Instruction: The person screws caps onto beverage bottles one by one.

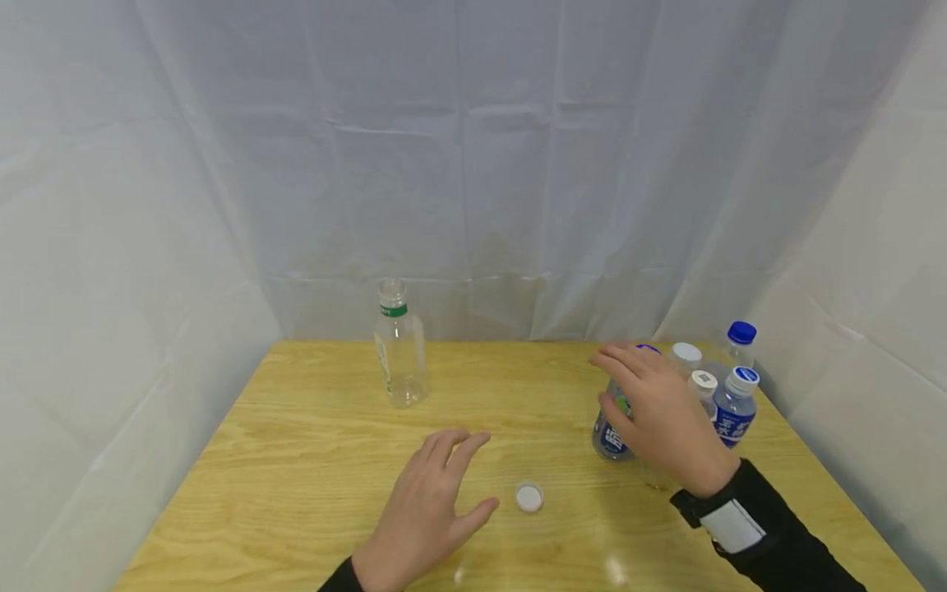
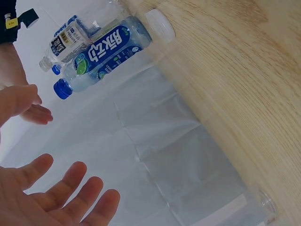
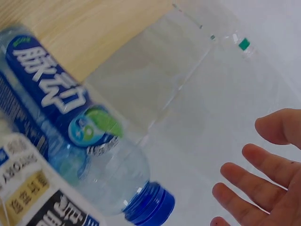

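My left hand (image 1: 425, 506) hovers over the wooden table with fingers spread and nothing in them. Just to its right lies a white bottle cap (image 1: 528, 497). My right hand (image 1: 662, 407) is above the bottles on the right, partly hiding them in the head view. In the right wrist view its fingers (image 3: 256, 188) stand apart from a blue-labelled drink bottle (image 3: 56, 84) with a blue cap. Beside that bottle is a white-labelled bottle (image 3: 35, 188). An uncapped clear bottle (image 1: 405, 362) with a green neck band stands upright at the back left.
Several more capped bottles crowd the table's right side, including one with a blue label (image 1: 732, 419) and a taller one with a dark blue cap (image 1: 741, 332). White sheeting (image 1: 459, 164) hangs behind the wooden table (image 1: 296, 460) and along both sides.
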Motion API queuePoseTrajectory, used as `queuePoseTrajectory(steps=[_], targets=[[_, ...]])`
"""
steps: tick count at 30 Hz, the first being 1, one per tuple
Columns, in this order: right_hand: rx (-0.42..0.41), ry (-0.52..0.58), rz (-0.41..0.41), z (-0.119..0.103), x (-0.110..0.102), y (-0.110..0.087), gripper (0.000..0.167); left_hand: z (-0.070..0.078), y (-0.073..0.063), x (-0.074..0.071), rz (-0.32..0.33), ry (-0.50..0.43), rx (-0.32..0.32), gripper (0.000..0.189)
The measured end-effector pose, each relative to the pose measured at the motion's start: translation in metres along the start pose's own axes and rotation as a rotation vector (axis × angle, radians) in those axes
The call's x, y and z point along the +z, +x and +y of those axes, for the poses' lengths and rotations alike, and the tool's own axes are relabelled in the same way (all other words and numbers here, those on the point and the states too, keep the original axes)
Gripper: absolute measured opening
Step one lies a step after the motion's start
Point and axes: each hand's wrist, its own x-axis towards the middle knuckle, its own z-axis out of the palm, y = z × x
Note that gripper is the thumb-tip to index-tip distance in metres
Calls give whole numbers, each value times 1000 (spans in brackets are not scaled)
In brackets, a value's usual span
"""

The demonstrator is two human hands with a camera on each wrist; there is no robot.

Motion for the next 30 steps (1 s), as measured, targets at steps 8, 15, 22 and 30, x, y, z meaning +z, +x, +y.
queuePoseTrajectory(steps=[8, 15, 22, 30], targets=[[-13, 151, -74, -30, 7, -6, 45, -1, -1, 0, -7, -18, 4, 69], [-4, 203, -109, -47, 17, -12, 43, -1, -1, 0, 0, -41, 14, 67], [-17, 224, -109, -56, 28, -18, 42, -1, -2, 1, -2, -36, 24, 65], [-23, 259, -137, -64, 41, -25, 41, -1, -3, -1, -6, -36, 18, 60]])
